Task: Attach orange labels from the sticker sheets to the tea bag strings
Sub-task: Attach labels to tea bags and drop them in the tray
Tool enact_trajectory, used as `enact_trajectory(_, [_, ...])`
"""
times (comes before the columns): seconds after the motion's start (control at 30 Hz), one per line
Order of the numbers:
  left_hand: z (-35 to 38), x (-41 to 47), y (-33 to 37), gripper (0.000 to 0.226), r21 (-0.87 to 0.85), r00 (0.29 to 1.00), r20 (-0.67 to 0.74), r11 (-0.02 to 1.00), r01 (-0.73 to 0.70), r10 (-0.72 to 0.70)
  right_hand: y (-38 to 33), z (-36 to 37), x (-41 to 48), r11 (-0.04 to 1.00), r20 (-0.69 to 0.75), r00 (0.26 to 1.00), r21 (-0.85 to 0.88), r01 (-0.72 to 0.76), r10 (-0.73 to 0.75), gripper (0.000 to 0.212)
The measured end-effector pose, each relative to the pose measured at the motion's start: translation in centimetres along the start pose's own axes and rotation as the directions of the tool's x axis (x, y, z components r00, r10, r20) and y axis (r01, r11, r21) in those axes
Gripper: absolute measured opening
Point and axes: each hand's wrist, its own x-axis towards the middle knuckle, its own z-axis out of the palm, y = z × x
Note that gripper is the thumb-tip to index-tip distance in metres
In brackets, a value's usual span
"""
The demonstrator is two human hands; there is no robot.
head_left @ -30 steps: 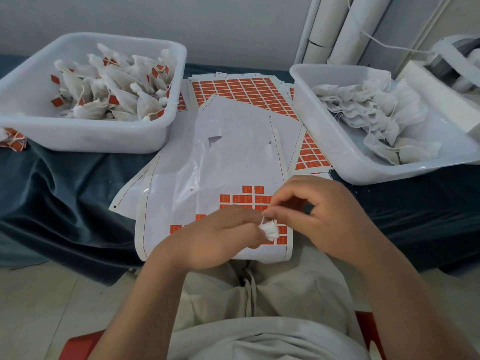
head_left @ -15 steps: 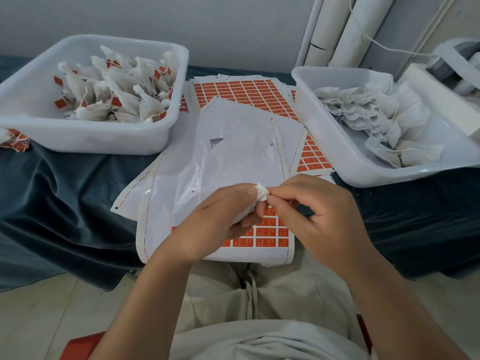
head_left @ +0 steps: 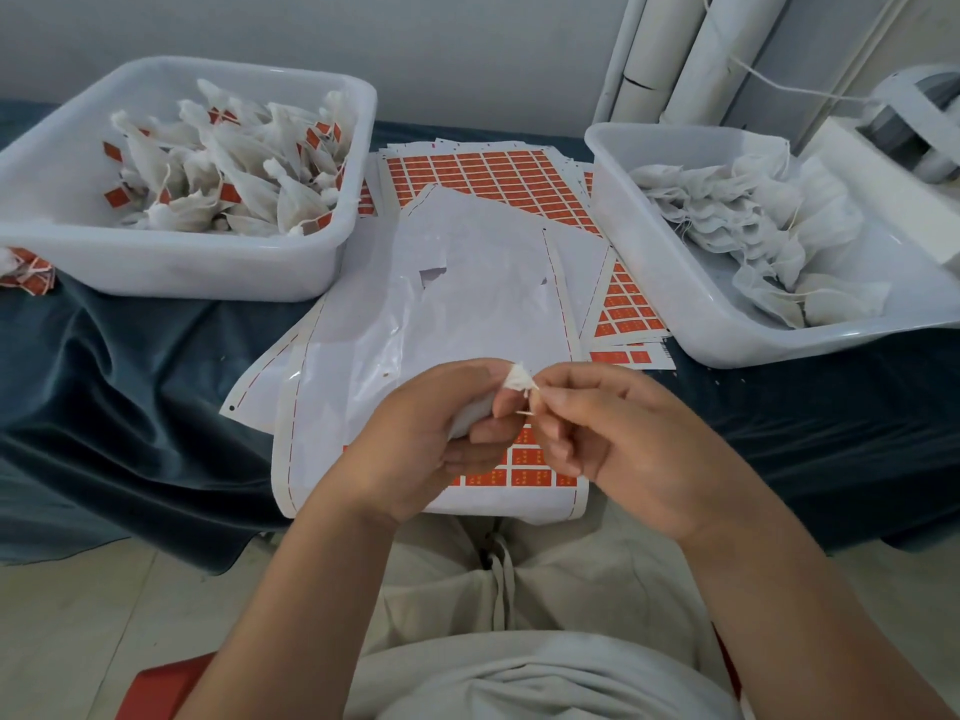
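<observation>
My left hand (head_left: 426,444) grips a white tea bag (head_left: 514,379); its gathered top sticks out above my fingers. Right beside it, my right hand (head_left: 618,433) pinches the bag's thin string (head_left: 531,392) at the fingertips. Both hands hover over a nearly used-up sticker sheet (head_left: 363,387) whose last orange labels (head_left: 530,470) show under my fingers. A full sheet of orange labels (head_left: 483,174) lies farther back. The left tub (head_left: 208,267) holds tea bags with orange labels. The right tub (head_left: 670,283) holds plain tea bags.
A dark teal cloth (head_left: 130,381) covers the table and hangs over its front edge. Loose labelled bags (head_left: 26,267) lie left of the left tub. White tubes (head_left: 691,54) lean on the wall at the back right. More label sheets (head_left: 623,309) sit beside the right tub.
Both hands have risen a little from the sheet's lower rows. The tea bag's top moved up and now pokes out above my left fingers, and my right fingers shifted onto its string.
</observation>
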Motion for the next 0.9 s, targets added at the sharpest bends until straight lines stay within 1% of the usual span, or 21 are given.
enact_trajectory(0.03, [0.0, 0.0, -0.1, 0.032, -0.045, 0.999, 0.035, 0.999, 0.012, -0.011, -0.1, -0.1, 0.0, 0.999, 0.010, 1.000, 0.034, -0.018, 0.018, 0.018])
enact_trajectory(0.07, [0.0, 0.1, -0.3, 0.032, -0.100, 0.997, 0.073, 0.995, 0.031, -0.023, 0.0, -0.2, 0.0, 1.000, -0.012, 1.000, 0.010, -0.017, 0.017, 0.018])
enact_trajectory(0.13, [0.1, 0.2, -0.5, 0.033, -0.215, 0.989, 0.143, 0.973, 0.080, -0.050, -0.1, -0.4, -0.2, 0.983, -0.119, 0.992, -0.183, 0.028, -0.051, 0.019])
enact_trajectory(0.17, [0.2, 0.3, -0.5, 0.034, -0.254, 0.985, 0.166, 0.962, 0.097, -0.056, -0.2, -0.4, -0.4, 0.952, -0.170, 0.979, -0.302, 0.054, -0.109, 0.020])
enact_trajectory(0.2, [0.2, 0.4, -0.6, 0.033, -0.280, 0.982, 0.179, 0.954, 0.107, -0.057, -0.3, -0.3, -0.5, 0.910, -0.194, 0.965, -0.405, 0.085, -0.177, 0.020])
enact_trajectory(0.3, [0.3, 0.5, -0.6, 0.033, -0.331, 0.982, 0.184, 0.937, 0.109, -0.049, -0.4, 0.4, -0.8, 0.756, -0.179, 0.908, -0.625, 0.193, -0.380, 0.015])
enact_trajectory(0.37, [0.2, 0.5, -0.6, 0.034, -0.354, 0.983, 0.181, 0.929, 0.104, -0.041, -0.1, 0.8, -0.8, 0.628, -0.178, 0.831, -0.740, 0.240, -0.528, 0.009])
enact_trajectory(0.43, [0.0, 0.6, -0.6, 0.033, -0.356, 0.984, 0.176, 0.929, 0.100, -0.038, 0.1, 1.1, -0.7, 0.464, -0.128, 0.758, -0.851, 0.247, -0.639, 0.005])
enact_trajectory(0.47, [0.0, 0.6, -0.5, 0.034, -0.344, 0.985, 0.167, 0.934, 0.095, -0.038, 0.2, 1.1, -0.6, 0.384, -0.084, 0.738, -0.889, 0.248, -0.669, 0.004])
enact_trajectory(0.5, [0.0, 0.6, -0.5, 0.035, -0.320, 0.988, 0.151, 0.943, 0.087, -0.040, 0.2, 1.0, -0.6, 0.328, -0.047, 0.729, -0.911, 0.250, -0.683, 0.005])
enact_trajectory(0.53, [0.0, 0.6, -0.4, 0.036, -0.287, 0.991, 0.127, 0.955, 0.078, -0.042, 0.2, 0.8, -0.6, 0.302, -0.025, 0.727, -0.919, 0.252, -0.686, 0.006])
enact_trajectory(0.67, [0.2, 0.4, -0.2, 0.037, -0.053, 0.999, -0.016, 0.998, 0.037, -0.038, -0.1, 0.4, -0.9, 0.324, -0.012, 0.759, -0.909, 0.263, -0.651, 0.008])
enact_trajectory(0.73, [0.4, 0.6, -0.1, 0.037, 0.041, 0.997, -0.065, 0.998, 0.044, -0.042, 0.0, 0.4, -0.8, 0.305, -0.009, 0.761, -0.919, 0.249, -0.649, 0.008])
enact_trajectory(0.83, [0.4, 0.7, -0.1, 0.037, 0.094, 0.993, -0.104, 0.994, 0.065, -0.055, 0.3, 0.5, -0.6, 0.267, -0.009, 0.742, -0.936, 0.230, -0.670, 0.008])
enact_trajectory(0.9, [0.4, 0.4, -0.3, 0.038, 0.228, 0.993, -0.118, 0.973, 0.021, 0.007, 0.5, 0.5, -0.5, 0.250, -0.016, 0.711, -0.941, 0.227, -0.703, 0.010])
